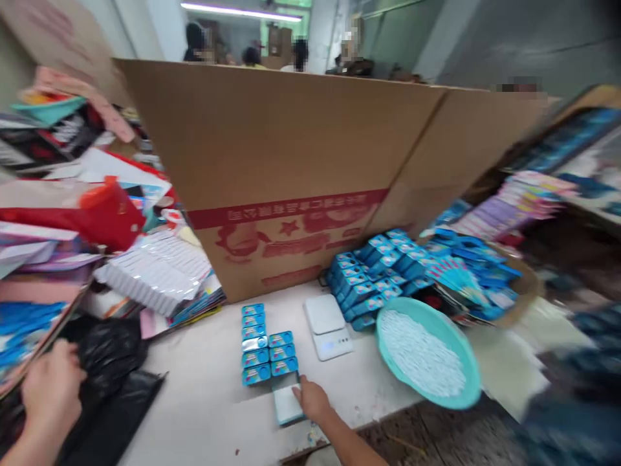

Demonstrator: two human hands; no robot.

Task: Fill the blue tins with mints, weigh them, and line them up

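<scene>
On the white table, my right hand [314,398] grips the right edge of a small open tin [288,402], its inside pale white. Two columns of closed blue tins [255,349] stand just beyond it. Far to the left, my left hand [54,385] is curled, blurred, over a black plastic bag [111,349] and beside a carton of blue packets [29,330]. What its fingers close on, if anything, is hidden. A white digital scale [327,323] lies right of the tins. Further right, a turquoise basin [466,388] holds many small white pieces.
A tall cardboard sheet [291,142] walls off the table's back. Stacked blue tins [369,278] lean near its right end, by a carton of blue packets [478,272]. Wrapped stacks [155,272] and a red bag [114,217] crowd the left. Several people are visible beyond.
</scene>
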